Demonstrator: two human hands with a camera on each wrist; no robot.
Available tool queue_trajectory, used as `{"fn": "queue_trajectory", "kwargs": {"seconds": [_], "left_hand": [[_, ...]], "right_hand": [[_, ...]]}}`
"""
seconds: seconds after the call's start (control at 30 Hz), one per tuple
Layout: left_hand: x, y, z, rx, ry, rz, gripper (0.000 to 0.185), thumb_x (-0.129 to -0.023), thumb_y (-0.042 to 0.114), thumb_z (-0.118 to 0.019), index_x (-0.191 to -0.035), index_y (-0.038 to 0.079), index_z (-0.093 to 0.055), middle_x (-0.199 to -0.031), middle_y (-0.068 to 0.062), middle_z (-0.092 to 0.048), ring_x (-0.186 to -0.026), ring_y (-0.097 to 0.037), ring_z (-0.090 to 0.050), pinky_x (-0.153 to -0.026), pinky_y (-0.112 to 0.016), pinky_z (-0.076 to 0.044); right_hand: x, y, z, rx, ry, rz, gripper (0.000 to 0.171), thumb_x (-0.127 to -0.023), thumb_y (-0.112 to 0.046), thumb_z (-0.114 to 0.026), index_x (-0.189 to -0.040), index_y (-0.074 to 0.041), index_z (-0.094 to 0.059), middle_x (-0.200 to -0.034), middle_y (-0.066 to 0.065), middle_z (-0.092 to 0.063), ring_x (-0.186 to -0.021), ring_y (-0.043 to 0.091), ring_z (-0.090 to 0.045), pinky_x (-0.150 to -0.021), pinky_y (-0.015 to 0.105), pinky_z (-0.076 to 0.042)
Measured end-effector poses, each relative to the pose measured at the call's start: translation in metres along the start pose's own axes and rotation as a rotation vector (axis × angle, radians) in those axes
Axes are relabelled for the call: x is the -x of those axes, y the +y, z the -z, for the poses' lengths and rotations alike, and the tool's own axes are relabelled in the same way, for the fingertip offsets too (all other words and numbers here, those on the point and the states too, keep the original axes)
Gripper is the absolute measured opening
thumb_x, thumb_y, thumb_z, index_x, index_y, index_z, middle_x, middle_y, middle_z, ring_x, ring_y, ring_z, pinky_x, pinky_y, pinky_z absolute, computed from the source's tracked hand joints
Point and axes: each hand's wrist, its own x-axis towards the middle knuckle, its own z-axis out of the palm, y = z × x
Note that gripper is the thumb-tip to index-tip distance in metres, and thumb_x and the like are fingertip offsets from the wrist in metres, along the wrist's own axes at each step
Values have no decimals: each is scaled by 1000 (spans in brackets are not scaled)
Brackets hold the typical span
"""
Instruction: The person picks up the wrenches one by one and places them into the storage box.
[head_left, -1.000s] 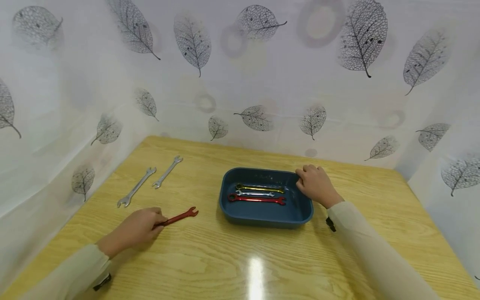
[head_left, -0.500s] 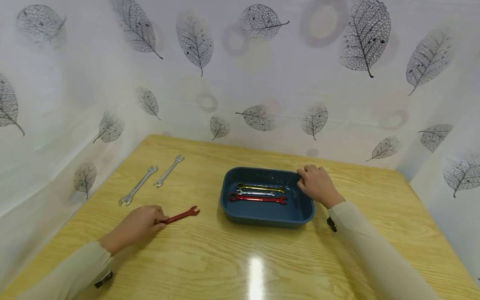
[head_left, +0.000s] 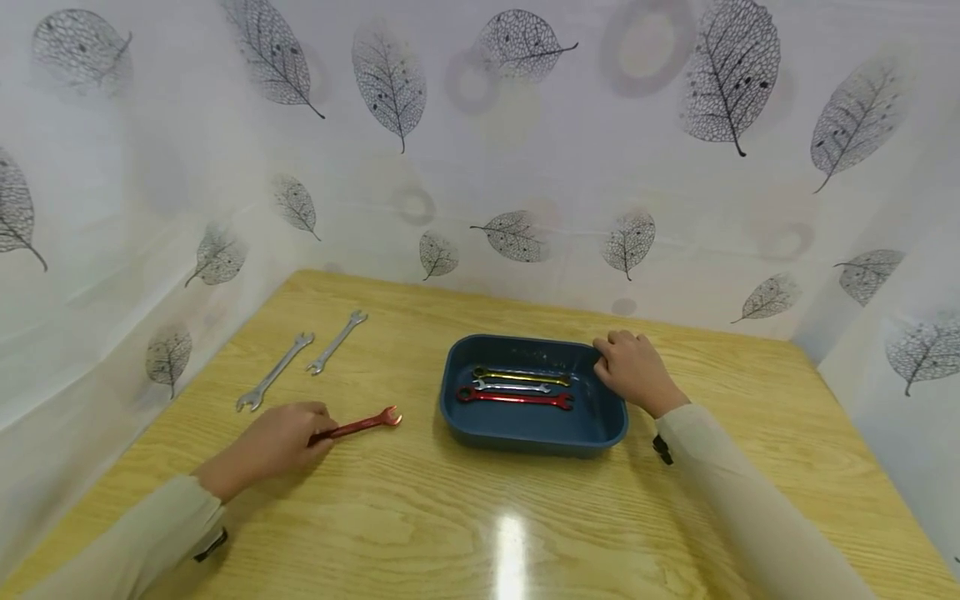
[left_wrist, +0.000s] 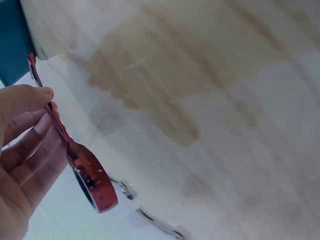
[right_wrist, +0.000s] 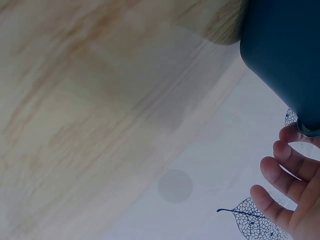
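My left hand (head_left: 281,439) pinches a red combination wrench (head_left: 362,426) between thumb and fingers, its open end pointing right. In the left wrist view, the ring end of that red wrench (left_wrist: 95,180) juts out past the fingers. At the right, my right hand (head_left: 636,371) grips the rim of a blue rectangular bin (head_left: 536,448) near its back right corner; the right wrist view catches the fingertips (right_wrist: 282,150) at that rim. Inside the bin lie a yellow wrench (head_left: 521,377), a small silver wrench (head_left: 512,387) and another red wrench (head_left: 516,400), roughly parallel.
Two silver open-end wrenches (head_left: 274,372) lie on the wooden table (head_left: 420,533), left of the bin and beyond my left hand. A leaf-patterned white cloth (head_left: 480,167) hangs behind the table and along its sides.
My left hand has lifted slightly with the red wrench, whose open end has tilted and shifted a little up and right. The right hand stays on the bin's rim.
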Motion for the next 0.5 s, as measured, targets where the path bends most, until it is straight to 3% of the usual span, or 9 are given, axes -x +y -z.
{"fn": "queue_trajectory", "kwargs": {"seconds": [0.17, 0.5], "left_hand": [[-4, 2, 4, -16, 15, 2, 4, -76, 14, -74, -79, 13, -72, -72, 5, -59, -57, 2, -46, -50, -17, -38], [-16, 13, 14, -58, 49, -53, 7, -73, 12, -75, -73, 14, -68, -70, 6, -59, -55, 2, -43, -48, -17, -36]], "right_hand": [[0, 0, 0, -5, 1, 0, 8, -87, -11, -49, -80, -8, -53, -65, 4, -40, -59, 19, -35, -59, 33, -22], [0, 0, 1, 5, -13, -5, 9, -87, -11, -49, -80, -7, -53, -65, 5, -40, -59, 20, -37, -59, 33, -23]]}}
